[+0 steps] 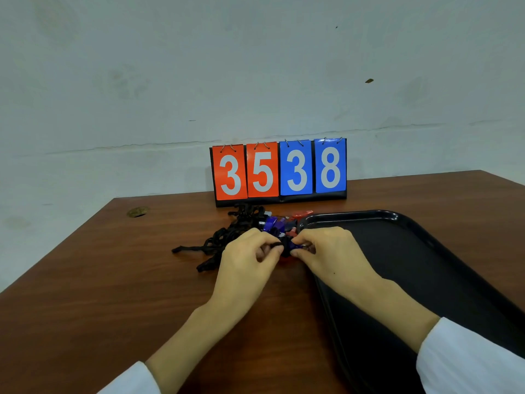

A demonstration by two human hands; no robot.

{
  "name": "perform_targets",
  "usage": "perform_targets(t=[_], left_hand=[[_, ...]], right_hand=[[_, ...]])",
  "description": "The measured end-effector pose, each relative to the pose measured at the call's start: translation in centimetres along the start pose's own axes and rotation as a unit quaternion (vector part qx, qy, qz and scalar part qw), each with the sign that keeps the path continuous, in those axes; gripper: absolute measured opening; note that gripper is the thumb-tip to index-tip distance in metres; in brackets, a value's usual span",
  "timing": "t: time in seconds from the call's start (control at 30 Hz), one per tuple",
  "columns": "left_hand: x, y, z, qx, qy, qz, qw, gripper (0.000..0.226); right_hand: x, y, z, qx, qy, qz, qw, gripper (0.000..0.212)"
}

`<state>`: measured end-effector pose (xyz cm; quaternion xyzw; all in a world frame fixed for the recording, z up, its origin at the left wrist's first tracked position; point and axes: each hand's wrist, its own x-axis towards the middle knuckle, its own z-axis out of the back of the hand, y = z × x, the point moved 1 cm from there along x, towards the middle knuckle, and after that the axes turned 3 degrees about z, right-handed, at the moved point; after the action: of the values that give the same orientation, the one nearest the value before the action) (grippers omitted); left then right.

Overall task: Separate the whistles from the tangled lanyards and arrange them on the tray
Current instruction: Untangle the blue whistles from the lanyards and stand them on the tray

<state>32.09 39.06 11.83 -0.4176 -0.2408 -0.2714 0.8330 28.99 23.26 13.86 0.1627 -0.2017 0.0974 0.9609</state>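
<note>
While both hands work at the near edge of the pile, the left hand (250, 253) pinches a loop of black lanyard cord (276, 245) between thumb and curled fingers; the right hand (326, 251) pinches the blue whistle (294, 246), and a small metal ring (306, 245) glints beside its fingertips; each grip is closed tight on its own piece. The whistle lies between the two grips, its long axis running roughly left to right, with the cord end toward the left hand and the body toward the right; the coming move is therefore judged to be a straight parting along that line, cord going left and whistle going right. The right hand is nearer the black tray (355, 215), whose left rim sits just beside its knuckles, so it seems the natural one to carry the whistle over; no whistle shows on the tray yet. Beyond the hands the other whistles (277, 223), blue and red, lie heaped by the tray's far-left corner; the tangled lanyards (227, 240) spill left across the wooden surface (113, 280); a red whistle (285, 259) shows just beneath the hands. A flip scoreboard (279, 169) reading 3538 stands behind, by the wall.
</note>
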Motion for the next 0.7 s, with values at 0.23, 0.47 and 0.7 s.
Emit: perform_targets(t=[0.23,0.47,0.7], left_hand=[[0.7,0.1,0.7,-0.166,0.03,0.199,0.965,0.015],[0.8,0.5,0.7,-0.199,0.018,0.226,0.953,0.006],[0.6,0.2,0.5,-0.188,0.024,0.198,0.962,0.016]], right_hand=[[-0.2,0.8,0.2,-0.007,0.032,0.067,0.997,0.03],[-0.6,1.1,0.1,0.005,0.0,0.097,0.995,0.025],[-0.4,1.1,0.0,0.023,-0.013,0.042,0.999,0.027]])
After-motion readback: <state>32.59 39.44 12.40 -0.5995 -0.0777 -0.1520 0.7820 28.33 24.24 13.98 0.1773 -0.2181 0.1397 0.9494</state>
